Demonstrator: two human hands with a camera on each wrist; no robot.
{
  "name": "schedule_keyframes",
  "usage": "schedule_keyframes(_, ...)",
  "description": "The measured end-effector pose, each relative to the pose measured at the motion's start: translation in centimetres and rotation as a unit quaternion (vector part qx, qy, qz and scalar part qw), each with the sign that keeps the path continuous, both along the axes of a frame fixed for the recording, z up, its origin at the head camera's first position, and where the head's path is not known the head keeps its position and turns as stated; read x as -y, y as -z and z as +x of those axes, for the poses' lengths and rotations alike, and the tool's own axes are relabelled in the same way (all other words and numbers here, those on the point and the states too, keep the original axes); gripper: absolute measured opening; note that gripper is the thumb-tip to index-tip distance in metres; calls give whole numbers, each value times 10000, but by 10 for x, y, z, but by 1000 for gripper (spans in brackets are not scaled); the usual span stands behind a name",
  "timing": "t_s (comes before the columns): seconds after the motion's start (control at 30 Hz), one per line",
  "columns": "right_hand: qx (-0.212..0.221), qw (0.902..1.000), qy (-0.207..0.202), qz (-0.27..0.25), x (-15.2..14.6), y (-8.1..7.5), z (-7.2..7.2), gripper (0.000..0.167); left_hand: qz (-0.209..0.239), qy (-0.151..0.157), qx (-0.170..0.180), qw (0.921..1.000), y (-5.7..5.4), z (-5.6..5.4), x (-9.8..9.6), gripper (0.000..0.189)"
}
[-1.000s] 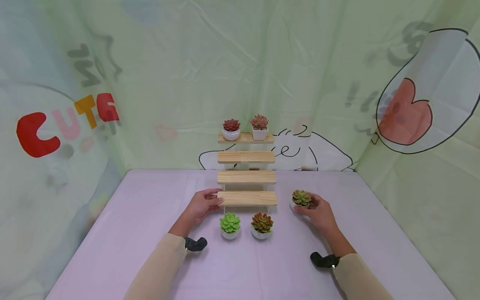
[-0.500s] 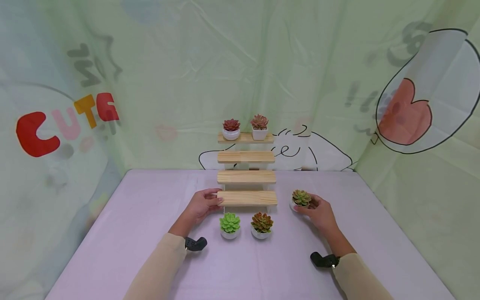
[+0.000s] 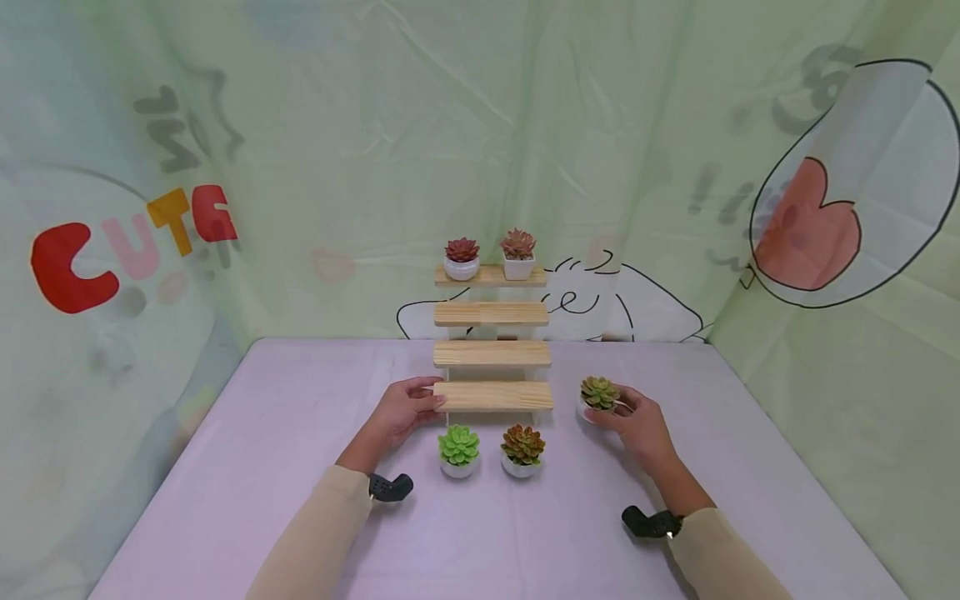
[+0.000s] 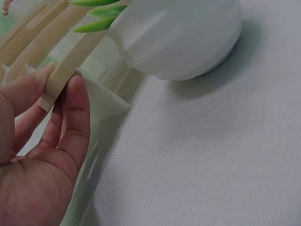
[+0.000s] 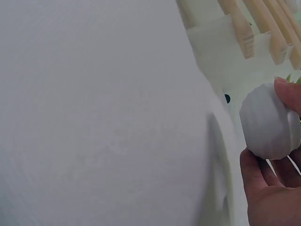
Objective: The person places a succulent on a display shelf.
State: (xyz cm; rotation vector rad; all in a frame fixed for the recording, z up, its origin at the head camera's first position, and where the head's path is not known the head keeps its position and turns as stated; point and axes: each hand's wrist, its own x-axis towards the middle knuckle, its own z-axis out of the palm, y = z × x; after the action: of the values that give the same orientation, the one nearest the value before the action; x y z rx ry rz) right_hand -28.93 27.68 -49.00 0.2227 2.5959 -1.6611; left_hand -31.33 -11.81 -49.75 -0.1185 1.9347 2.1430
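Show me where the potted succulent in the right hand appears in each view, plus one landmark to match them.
Head: right of centre, the potted succulent in the right hand.
Left wrist: not in it; the pot with bright green leaves is another.
Right wrist: at the right edge, mid-height; its white pot hides most leaves.
Shared landmark: the stepped wooden stand, upper left in left wrist, upper right in right wrist.

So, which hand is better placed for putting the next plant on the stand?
Probably the right hand: it holds a potted plant beside the stand, while the left hand pinches the left end of the lowest shelf.
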Motion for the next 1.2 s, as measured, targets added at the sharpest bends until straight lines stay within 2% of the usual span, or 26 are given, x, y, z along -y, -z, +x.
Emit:
schedule_keyframes(0.3,-283,9995,-167,21,8,-16,2,87,6,14,-6,10000,-1,-1,0,45)
schedule_keyframes(0.63,-295,9987,-317,-261,28,-36,4,80,4,37,-8,10000,-1,0,0,46)
schedule_keyframes(0.93,-364,9976,-479,-340,47,-49,0,80,3,39,16,10000,-1,0,0,45)
schedule_keyframes(1.2,-553,9945,-692,-564,61,-54,-7,79,22,35,0,10000,0,0,0,46)
